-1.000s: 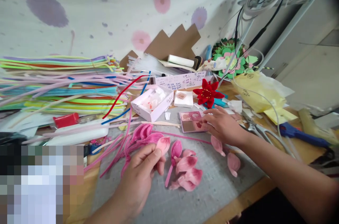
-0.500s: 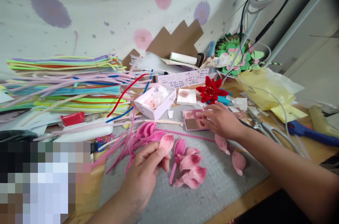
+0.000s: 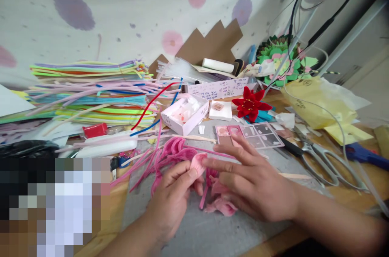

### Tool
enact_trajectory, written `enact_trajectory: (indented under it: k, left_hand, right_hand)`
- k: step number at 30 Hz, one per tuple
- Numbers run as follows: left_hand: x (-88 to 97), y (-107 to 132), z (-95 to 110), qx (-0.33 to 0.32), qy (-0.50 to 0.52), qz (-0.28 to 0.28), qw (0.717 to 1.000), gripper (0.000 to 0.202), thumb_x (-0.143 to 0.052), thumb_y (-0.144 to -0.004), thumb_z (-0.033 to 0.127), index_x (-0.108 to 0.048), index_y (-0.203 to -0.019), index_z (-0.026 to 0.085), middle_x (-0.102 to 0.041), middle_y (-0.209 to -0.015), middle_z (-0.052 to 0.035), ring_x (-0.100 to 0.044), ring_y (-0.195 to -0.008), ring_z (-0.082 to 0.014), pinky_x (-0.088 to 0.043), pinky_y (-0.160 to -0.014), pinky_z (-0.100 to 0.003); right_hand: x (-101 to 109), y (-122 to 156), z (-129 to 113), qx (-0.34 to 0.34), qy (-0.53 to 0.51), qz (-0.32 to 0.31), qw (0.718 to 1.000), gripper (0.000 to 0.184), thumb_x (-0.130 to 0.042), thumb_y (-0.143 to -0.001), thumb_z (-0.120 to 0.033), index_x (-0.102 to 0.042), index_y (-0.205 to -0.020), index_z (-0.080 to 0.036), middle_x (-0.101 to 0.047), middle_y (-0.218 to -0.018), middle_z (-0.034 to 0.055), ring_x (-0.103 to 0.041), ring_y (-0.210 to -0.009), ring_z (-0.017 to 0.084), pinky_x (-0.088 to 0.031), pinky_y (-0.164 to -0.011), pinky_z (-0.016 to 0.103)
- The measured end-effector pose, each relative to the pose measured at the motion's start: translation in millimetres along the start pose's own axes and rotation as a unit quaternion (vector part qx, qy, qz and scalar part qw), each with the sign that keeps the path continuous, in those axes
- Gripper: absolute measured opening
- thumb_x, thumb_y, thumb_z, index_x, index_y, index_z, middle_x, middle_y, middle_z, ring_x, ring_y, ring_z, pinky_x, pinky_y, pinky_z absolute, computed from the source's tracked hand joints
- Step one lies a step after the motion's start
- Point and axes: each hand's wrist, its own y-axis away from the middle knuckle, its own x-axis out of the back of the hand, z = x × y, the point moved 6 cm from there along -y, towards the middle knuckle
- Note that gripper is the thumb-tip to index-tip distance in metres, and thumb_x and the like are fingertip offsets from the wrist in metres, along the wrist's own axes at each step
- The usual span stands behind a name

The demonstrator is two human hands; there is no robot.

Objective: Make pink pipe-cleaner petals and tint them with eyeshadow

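Between its thumb and fingers, my left hand (image 3: 173,196) pinches a pale pink pipe-cleaner petal (image 3: 198,164) above the grey cutting mat (image 3: 194,236). The index fingertip of my right hand (image 3: 252,176) touches the petal's upper edge, its other fingers stretched out and a little blurred. Several pink petals (image 3: 223,205) lie on the mat, partly covered by the right hand. Behind that hand lies an open powder palette (image 3: 223,137) with a clear, patterned lid. A heap of darker pink pipe cleaners (image 3: 174,149) sits just beyond my left hand.
Bundles of coloured pipe cleaners (image 3: 91,99) are stacked at the left. A small white box (image 3: 185,117) and a red flower (image 3: 251,104) stand at the back. To the right lie scissors (image 3: 319,160), a yellow bag (image 3: 319,99) and a blue-handled tool (image 3: 364,155).
My right hand has come from the palette toward me and left, its index finger now at the petal. My left hand still holds the petal. The view has shifted slightly left.
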Motion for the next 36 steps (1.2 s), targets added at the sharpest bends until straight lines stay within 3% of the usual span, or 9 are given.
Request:
enact_trajectory:
  k: [14, 16, 19, 21, 24, 30, 36]
  left_hand:
    - [0.8, -1.7, -1.4, 0.007, -0.015, -0.002, 1.000, 0.022, -0.060, -0.081, 0.029, -0.059, -0.064, 0.016, -0.053, -0.059, 0.0014, -0.048, -0.059, -0.0115, -0.038, -0.059, -0.025]
    - [2.9, -2.2, -1.1, 0.005, -0.030, 0.005, 1.000, 0.022, -0.060, -0.081, 0.030, -0.060, -0.063, 0.016, -0.054, -0.058, 0.0012, -0.048, -0.059, -0.0116, -0.037, -0.060, -0.025]
    - [6.1, -2.8, -0.3, 0.004, -0.031, 0.020, 0.999, 0.024, -0.062, -0.080, 0.030, -0.060, -0.060, 0.017, -0.054, -0.057, 0.0013, -0.048, -0.059, -0.0119, -0.037, -0.062, -0.026]
    - [7.3, -3.3, -0.4, 0.007, -0.027, 0.026, 0.999, 0.023, -0.064, -0.079, 0.032, -0.060, -0.060, 0.017, -0.055, -0.058, 0.0011, -0.049, -0.060, -0.0124, -0.037, -0.063, -0.026]
    - [9.8, -4.9, -1.2, 0.005, -0.016, 0.033, 0.999, 0.024, -0.066, -0.077, 0.035, -0.061, -0.061, 0.018, -0.056, -0.058, 0.0006, -0.049, -0.061, -0.0129, -0.038, -0.064, -0.026]
    - [15.3, -7.0, -3.5, 0.005, -0.017, 0.059, 0.998, 0.028, -0.070, -0.074, 0.036, -0.060, -0.056, 0.017, -0.051, -0.050, 0.0022, -0.045, -0.057, -0.0105, -0.040, -0.070, -0.024]
    - [10.0, -7.0, -1.1, -0.007, 0.053, 0.068, 0.996, 0.021, -0.072, -0.071, 0.031, -0.061, -0.061, 0.017, -0.054, -0.059, 0.0019, -0.047, -0.055, -0.0097, -0.039, -0.058, -0.024]
  right_hand:
    - [-6.8, 2.2, 2.1, 0.010, 0.019, 0.011, 1.000, 0.010, -0.050, -0.090, -0.024, -0.060, -0.088, -0.021, -0.060, -0.127, 0.0019, -0.042, -0.127, 0.025, -0.015, -0.114, 0.051]
    - [-3.0, 8.3, 23.0, -0.016, 0.035, 0.016, 0.999, 0.009, -0.051, -0.089, -0.024, -0.059, -0.093, -0.022, -0.062, -0.124, 0.0026, -0.043, -0.126, 0.026, -0.018, -0.111, 0.053]
    - [2.5, 29.2, 79.0, -0.155, 0.082, 0.013, 0.984, 0.014, -0.048, -0.091, -0.026, -0.059, -0.099, -0.020, -0.066, -0.113, 0.0071, -0.050, -0.115, 0.027, -0.031, -0.101, 0.052]
    - [-0.3, 46.9, 112.4, -0.235, 0.115, -0.036, 0.965, 0.018, -0.047, -0.092, -0.028, -0.061, -0.095, -0.018, -0.067, -0.105, 0.0120, -0.056, -0.104, 0.028, -0.039, -0.091, 0.048]
    - [-9.0, 63.0, 134.5, -0.270, 0.140, -0.109, 0.946, 0.021, -0.046, -0.092, -0.029, -0.063, -0.093, -0.017, -0.065, -0.103, 0.0127, -0.058, -0.099, 0.027, -0.038, -0.090, 0.045]
    - [-17.5, 57.1, 125.6, -0.253, 0.173, -0.140, 0.942, 0.024, -0.044, -0.093, -0.029, -0.064, -0.090, -0.016, -0.067, -0.097, 0.0131, -0.055, -0.109, 0.028, -0.031, -0.097, 0.048]
    - [-26.3, 53.9, 122.1, -0.227, 0.143, -0.126, 0.955, 0.029, -0.042, -0.094, -0.033, -0.065, -0.098, -0.015, -0.065, -0.104, 0.0143, -0.058, -0.099, 0.027, -0.038, -0.089, 0.044]
